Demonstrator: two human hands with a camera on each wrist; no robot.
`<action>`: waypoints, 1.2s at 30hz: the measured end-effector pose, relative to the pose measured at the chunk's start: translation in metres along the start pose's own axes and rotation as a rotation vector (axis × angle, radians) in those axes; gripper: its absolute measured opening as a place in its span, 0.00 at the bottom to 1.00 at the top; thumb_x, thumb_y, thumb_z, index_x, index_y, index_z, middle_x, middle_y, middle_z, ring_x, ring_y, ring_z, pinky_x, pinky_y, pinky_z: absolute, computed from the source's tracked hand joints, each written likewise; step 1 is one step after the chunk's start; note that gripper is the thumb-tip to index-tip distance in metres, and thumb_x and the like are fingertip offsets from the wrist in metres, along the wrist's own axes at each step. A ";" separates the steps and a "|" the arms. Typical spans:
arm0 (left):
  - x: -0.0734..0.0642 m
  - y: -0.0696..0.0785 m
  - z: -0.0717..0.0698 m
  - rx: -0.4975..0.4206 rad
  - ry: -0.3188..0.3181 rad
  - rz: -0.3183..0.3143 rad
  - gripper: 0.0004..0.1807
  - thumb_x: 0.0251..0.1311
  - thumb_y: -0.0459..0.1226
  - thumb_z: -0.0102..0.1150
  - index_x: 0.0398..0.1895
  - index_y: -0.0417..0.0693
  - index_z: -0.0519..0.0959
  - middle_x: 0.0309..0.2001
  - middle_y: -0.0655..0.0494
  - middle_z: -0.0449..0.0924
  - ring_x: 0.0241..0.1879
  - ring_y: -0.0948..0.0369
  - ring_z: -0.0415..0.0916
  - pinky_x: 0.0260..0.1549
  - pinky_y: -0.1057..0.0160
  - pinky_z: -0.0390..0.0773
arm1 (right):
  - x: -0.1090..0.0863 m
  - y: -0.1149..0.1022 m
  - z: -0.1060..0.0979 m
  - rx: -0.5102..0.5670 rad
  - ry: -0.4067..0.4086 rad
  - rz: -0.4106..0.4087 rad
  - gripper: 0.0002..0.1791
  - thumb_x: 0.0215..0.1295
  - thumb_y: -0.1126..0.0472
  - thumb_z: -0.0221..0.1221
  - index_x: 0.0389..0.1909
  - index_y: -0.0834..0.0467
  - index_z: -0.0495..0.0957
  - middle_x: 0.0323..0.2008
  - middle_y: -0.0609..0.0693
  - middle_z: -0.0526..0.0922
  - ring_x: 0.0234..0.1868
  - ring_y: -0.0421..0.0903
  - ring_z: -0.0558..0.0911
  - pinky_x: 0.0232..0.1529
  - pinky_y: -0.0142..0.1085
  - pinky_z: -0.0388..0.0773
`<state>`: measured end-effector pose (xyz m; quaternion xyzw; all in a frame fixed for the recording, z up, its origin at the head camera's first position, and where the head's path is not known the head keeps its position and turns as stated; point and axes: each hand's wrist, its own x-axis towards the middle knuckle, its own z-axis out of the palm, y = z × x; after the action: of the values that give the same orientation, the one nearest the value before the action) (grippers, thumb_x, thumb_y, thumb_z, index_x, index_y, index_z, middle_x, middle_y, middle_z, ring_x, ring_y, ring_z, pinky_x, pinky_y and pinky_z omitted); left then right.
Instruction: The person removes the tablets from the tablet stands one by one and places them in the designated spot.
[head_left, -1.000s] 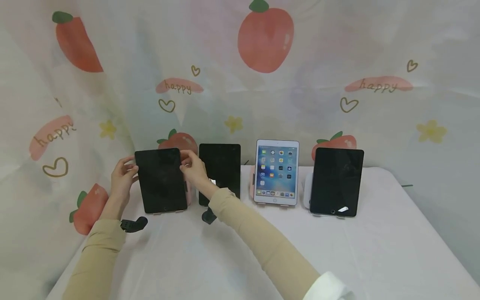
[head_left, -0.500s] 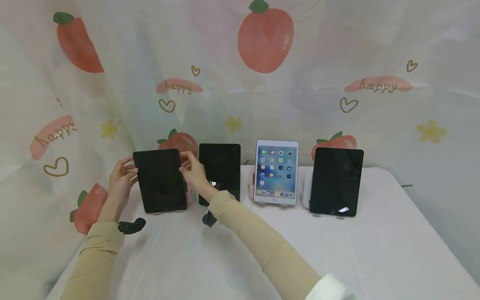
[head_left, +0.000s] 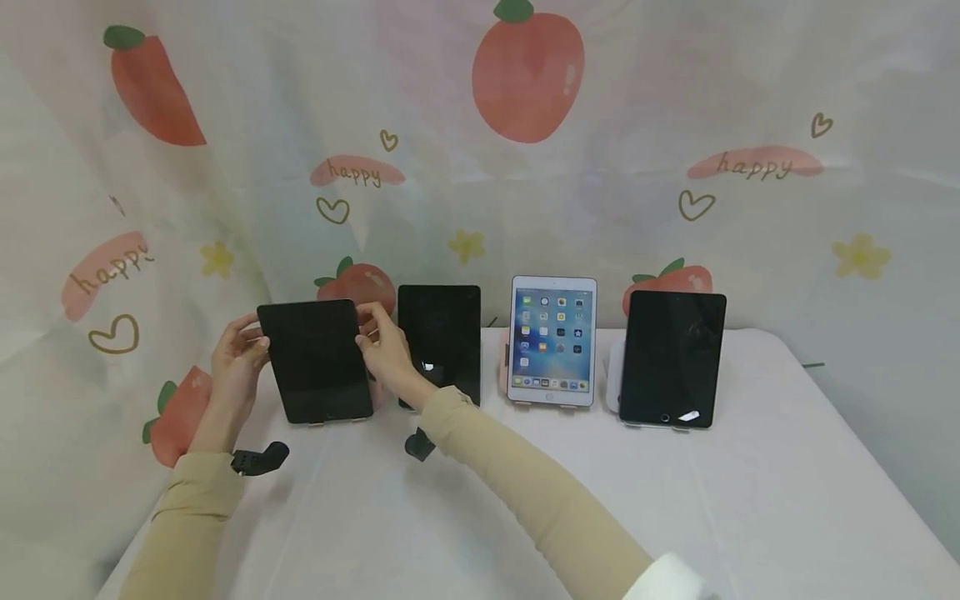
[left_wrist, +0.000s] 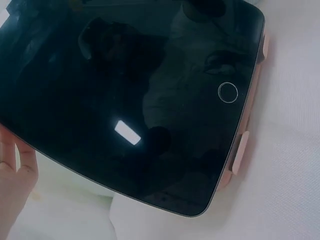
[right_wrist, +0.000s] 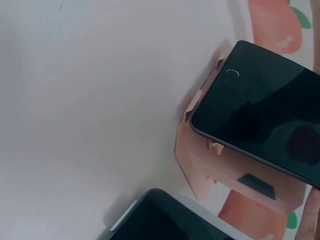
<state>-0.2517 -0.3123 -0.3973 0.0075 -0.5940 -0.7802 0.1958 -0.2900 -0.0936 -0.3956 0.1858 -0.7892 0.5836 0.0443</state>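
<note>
Black home-button tablet [head_left: 318, 362], top swung left, foot on pink stand [right_wrist: 230, 167]; left hand [head_left: 236, 367], right hand [head_left: 386, 346] pinching opposite long edges.

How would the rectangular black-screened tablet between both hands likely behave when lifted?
The black-screened tablet is probably stiff: its edges look straight in the head view. Its glossy reflections suggest slippery glass. It might tip, tilted on its angular pink stand.

On the white cloth-covered table [head_left: 750, 508], left to right: black rectangular tablet [head_left: 317, 362] on pink angular stand [right_wrist: 225, 167]; second black tablet [head_left: 446, 329]; white rectangular tablet [head_left: 552, 342]; third black tablet [head_left: 672, 358]. Behind: fruit-printed fabric backdrop [head_left: 637, 92].
</note>
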 end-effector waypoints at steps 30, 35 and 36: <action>-0.059 0.037 0.011 0.004 0.012 0.004 0.20 0.63 0.26 0.54 0.56 0.50 0.75 0.40 0.61 0.75 0.38 0.66 0.72 0.40 0.75 0.77 | -0.045 -0.028 -0.026 0.090 -0.094 -0.105 0.20 0.65 0.70 0.56 0.56 0.51 0.71 0.36 0.55 0.79 0.37 0.42 0.77 0.34 0.24 0.73; -0.068 0.040 0.009 0.025 -0.010 0.003 0.20 0.63 0.26 0.54 0.57 0.50 0.75 0.39 0.61 0.76 0.38 0.66 0.73 0.39 0.75 0.77 | -0.054 -0.028 -0.028 0.117 -0.090 -0.108 0.21 0.64 0.71 0.56 0.55 0.50 0.72 0.34 0.53 0.79 0.35 0.37 0.76 0.36 0.26 0.75; -0.070 0.040 0.009 0.032 -0.010 -0.003 0.20 0.63 0.27 0.54 0.57 0.50 0.75 0.39 0.62 0.76 0.38 0.66 0.73 0.39 0.75 0.77 | -0.056 -0.028 -0.028 0.126 -0.091 -0.104 0.21 0.64 0.71 0.56 0.55 0.50 0.72 0.33 0.53 0.79 0.35 0.37 0.76 0.37 0.26 0.75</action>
<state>-0.1773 -0.2906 -0.3728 0.0076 -0.6072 -0.7710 0.1918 -0.2325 -0.0610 -0.3771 0.2552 -0.7414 0.6201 0.0267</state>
